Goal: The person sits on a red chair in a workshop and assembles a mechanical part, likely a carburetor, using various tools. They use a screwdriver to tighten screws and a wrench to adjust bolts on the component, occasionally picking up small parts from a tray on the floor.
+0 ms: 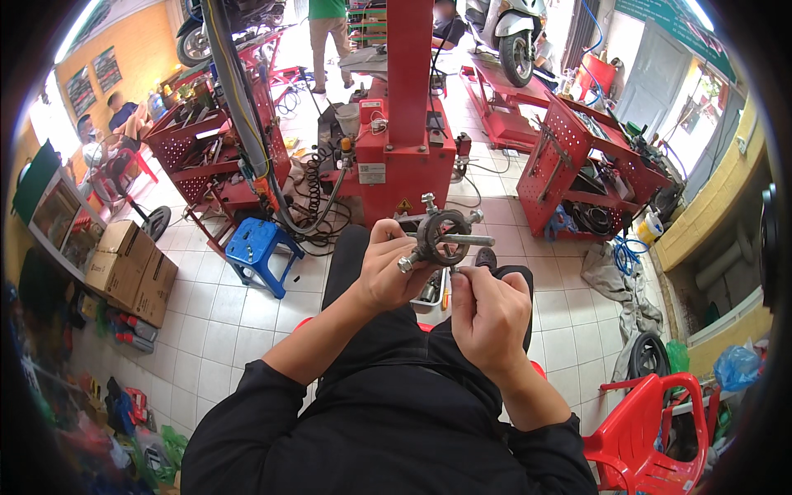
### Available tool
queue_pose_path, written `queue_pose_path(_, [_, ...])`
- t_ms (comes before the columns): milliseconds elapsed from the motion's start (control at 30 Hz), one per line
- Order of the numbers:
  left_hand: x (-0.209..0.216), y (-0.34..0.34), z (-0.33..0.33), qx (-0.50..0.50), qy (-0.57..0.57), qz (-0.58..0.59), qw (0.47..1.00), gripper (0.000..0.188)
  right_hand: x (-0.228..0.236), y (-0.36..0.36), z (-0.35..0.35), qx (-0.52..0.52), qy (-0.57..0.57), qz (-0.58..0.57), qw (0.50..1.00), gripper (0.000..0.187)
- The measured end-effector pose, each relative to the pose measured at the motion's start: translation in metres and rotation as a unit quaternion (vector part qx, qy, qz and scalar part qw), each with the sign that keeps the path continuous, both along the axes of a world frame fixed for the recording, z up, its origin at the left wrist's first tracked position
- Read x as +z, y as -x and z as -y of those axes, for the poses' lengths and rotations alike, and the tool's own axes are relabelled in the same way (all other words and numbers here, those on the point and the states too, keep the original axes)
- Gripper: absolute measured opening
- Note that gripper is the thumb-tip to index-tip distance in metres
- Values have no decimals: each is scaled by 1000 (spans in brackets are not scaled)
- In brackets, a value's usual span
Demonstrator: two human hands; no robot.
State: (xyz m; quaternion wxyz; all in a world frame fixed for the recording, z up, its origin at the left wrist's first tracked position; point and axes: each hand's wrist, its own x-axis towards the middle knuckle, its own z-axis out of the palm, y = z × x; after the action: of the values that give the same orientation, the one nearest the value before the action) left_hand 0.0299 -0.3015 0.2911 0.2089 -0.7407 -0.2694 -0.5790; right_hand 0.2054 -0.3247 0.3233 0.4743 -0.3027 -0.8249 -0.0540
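Note:
In front of my lap, my left hand [386, 276] is closed around a dark metal ring tool with bolts [423, 241], like a puller. Several bolts stick out around its rim, and a long bright threaded rod [478, 241] points to the right. Just below the ring's right side, my right hand [493, 318] pinches the lower end of a thin metal bolt [453, 269] between thumb and forefinger. The fingertips hide most of that end. Beneath my hands, a white tray [426, 302] with small metal parts is partly covered.
A blue plastic stool [262, 249] stands ahead to the left. A red lift post [408, 82] rises straight ahead, with hoses around its base. Red tool carts [569, 169] flank it. A red chair [652, 437] is at my right, and cardboard boxes [132, 272] stand left.

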Motion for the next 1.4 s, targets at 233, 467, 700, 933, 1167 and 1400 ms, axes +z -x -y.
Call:
queue_pose_path(233, [-2, 2, 0, 14, 4, -13, 1000, 18, 6, 3, 6, 9, 56, -46, 997, 14])
queue_pose_path(467, [3, 1, 2, 5, 13, -9, 1000, 17, 10, 3, 7, -1, 47, -39, 998, 15])
queue_pose_path(700, [-5, 2, -2, 15, 1, -11, 1000, 17, -3, 1, -3, -14, -10, -4, 1000, 19])
queue_pose_path(933, [-4, 1, -2, 23, 7, -16, 1000, 17, 3, 2, 4, -6, 53, -23, 998, 14])
queue_pose_path(1167, [-7, 2, -2, 18, 14, -15, 1000, 18, 10, 3, 9, -1, 100, -38, 994, 13])
queue_pose_path(1400, [-3, 0, -2, 18, 4, -16, 1000, 19, 1, 0, 2, -9, 30, -18, 999, 15])
